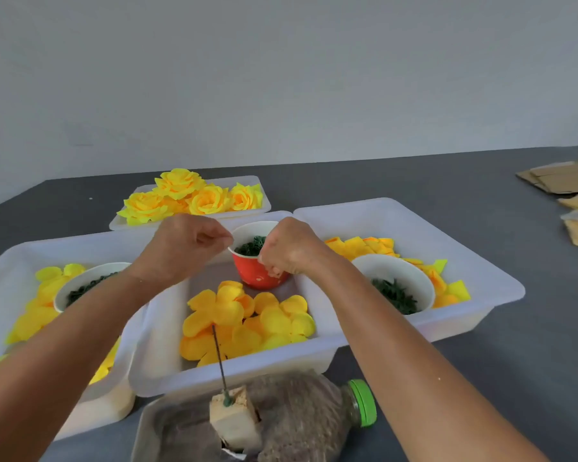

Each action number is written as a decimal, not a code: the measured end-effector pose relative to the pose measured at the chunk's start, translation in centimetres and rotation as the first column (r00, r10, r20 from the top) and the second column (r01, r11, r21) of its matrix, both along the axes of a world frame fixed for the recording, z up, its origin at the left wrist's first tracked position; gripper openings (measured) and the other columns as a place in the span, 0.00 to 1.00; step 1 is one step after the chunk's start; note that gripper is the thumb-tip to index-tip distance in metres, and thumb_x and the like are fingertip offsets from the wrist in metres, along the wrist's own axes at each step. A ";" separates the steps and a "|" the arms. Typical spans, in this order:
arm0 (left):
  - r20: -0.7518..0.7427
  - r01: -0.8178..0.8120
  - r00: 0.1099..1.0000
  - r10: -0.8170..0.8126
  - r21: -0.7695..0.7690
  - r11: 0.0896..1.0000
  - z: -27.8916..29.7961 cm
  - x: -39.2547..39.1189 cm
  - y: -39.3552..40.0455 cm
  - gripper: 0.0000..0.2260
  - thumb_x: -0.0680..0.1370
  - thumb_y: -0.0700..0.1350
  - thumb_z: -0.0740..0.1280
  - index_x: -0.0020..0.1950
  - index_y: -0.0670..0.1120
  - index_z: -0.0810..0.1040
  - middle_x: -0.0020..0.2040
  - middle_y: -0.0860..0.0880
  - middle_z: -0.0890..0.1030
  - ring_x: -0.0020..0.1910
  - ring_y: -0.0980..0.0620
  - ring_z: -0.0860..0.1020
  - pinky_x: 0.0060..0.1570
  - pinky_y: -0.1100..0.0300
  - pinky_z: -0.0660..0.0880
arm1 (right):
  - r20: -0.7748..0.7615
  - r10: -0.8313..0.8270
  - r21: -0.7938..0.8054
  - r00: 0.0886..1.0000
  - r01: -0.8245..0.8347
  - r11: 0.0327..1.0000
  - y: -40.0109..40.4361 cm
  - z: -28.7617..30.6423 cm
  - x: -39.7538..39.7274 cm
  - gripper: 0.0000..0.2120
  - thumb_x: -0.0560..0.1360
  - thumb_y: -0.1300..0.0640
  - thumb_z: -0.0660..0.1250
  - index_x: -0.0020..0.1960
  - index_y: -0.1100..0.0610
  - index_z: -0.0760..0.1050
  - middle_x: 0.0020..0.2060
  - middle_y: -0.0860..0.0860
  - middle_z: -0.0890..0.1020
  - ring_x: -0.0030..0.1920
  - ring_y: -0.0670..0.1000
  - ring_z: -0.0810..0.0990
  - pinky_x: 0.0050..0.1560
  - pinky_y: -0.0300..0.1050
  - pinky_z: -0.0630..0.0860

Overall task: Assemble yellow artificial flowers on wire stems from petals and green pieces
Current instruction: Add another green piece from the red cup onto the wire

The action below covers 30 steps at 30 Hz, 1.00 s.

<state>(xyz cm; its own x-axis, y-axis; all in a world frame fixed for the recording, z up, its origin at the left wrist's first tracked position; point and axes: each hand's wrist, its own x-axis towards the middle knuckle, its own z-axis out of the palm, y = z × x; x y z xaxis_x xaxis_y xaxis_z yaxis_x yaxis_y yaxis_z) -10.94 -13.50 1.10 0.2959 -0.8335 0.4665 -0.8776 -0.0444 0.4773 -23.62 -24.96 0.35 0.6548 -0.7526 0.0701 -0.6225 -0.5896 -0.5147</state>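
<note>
Both hands are hovering over the red paper cup [259, 275] of green pieces [251, 245], which is standing at the far end of the middle white tray [234, 370]. The left hand [184, 246] is curling its fingers with thumb and forefinger pressed together; whether anything is pinched there is too small to tell. The right hand [289, 250] is curling down against the cup's near rim, fingertips bunched, and I cannot tell if it is holding a piece. Loose yellow petals [247, 323] are lying in the same tray, in front of the cup. A thin wire stem [219, 356] is standing tilted in a foam block [235, 420] at the desk's near edge, beside a bottle with a green cap [363, 402]. Finished yellow flowers [189, 196] are sitting in the far tray [264, 208]. Side trays are holding petals and white bowls [396, 280] of green pieces.
</note>
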 end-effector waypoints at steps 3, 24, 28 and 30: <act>0.053 0.001 0.999 0.001 -0.040 0.999 1.9 -1.9 -2.0 0.03 0.73 0.37 0.70 0.44 0.40 0.84 0.40 0.48 0.83 0.37 0.56 0.78 0.39 0.74 0.70 | 0.055 0.008 0.031 0.998 -0.010 0.999 -0.1 0.8 -1.9 0.11 0.71 0.59 0.68 0.51 0.62 0.81 0.46 0.57 0.83 0.49 0.54 0.81 0.51 0.47 0.78; -0.118 0.148 0.981 -0.154 -0.058 0.987 -2.6 -6.9 -9.8 0.05 0.74 0.37 0.68 0.42 0.43 0.83 0.36 0.48 0.83 0.34 0.59 0.80 0.39 0.77 0.71 | -0.196 -0.304 0.126 0.932 0.331 0.935 -13.0 0.7 -10.2 0.04 0.71 0.60 0.69 0.42 0.62 0.78 0.37 0.56 0.80 0.41 0.54 0.82 0.49 0.47 0.79; -0.102 0.153 0.982 -0.159 -0.065 0.986 -3.3 -6.7 -9.6 0.05 0.74 0.38 0.69 0.42 0.44 0.84 0.36 0.51 0.83 0.34 0.70 0.77 0.38 0.80 0.69 | -0.314 -0.343 -0.021 0.885 0.355 0.935 -14.6 -2.3 -9.8 0.16 0.65 0.51 0.76 0.32 0.58 0.71 0.29 0.51 0.77 0.26 0.48 0.73 0.27 0.39 0.68; -0.090 0.155 0.983 -0.160 -0.056 0.986 -3.5 -6.6 -9.6 0.05 0.74 0.38 0.68 0.43 0.44 0.84 0.37 0.51 0.83 0.35 0.72 0.76 0.38 0.81 0.67 | -0.316 -0.353 -0.048 0.881 0.356 0.933 -14.6 -3.5 -9.6 0.18 0.61 0.52 0.76 0.31 0.56 0.67 0.27 0.50 0.71 0.27 0.49 0.69 0.25 0.37 0.64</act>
<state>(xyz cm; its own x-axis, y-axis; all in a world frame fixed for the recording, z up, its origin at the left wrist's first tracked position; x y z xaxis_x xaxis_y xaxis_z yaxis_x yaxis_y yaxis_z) -17.54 -23.12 -2.37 0.2074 -0.8503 0.4837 -0.8230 0.1157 0.5561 -33.22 -39.58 -3.13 0.3305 -0.9381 -0.1042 -0.9188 -0.2945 -0.2629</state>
